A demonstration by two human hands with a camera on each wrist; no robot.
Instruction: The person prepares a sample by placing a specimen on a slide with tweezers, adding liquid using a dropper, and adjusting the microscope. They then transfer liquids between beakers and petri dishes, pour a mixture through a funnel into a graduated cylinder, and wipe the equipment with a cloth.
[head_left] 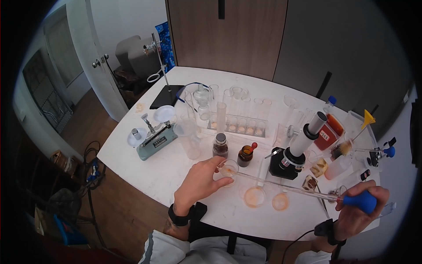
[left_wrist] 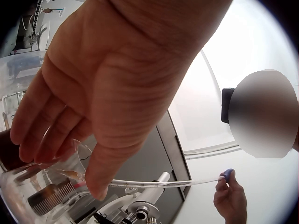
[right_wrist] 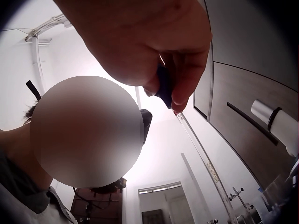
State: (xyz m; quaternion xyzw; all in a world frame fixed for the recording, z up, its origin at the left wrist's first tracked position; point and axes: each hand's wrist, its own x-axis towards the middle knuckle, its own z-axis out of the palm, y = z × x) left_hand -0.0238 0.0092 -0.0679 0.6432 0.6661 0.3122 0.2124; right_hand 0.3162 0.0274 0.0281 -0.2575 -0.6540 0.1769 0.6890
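"At four o'clock, the right grip (head_left: 353,221) clamps the bulb (head_left: 360,202); the left grip (head_left: 198,182) holds the glass (head_left: 229,169) at five."

"Between them, the pipette (head_left: 307,190) looks light, stiff, fragile: best held beside the soft bulb."

A long, slim, clear glass pipette (head_left: 288,185) slants low over the white tabletop (head_left: 162,179), its narrow end at the mouth of a small, round, clear glass vessel (head_left: 229,166) with a little orange colour showing in it. A rounded blue bulb (head_left: 361,202) caps the pipette's other end, beside a red band (head_left: 339,199).
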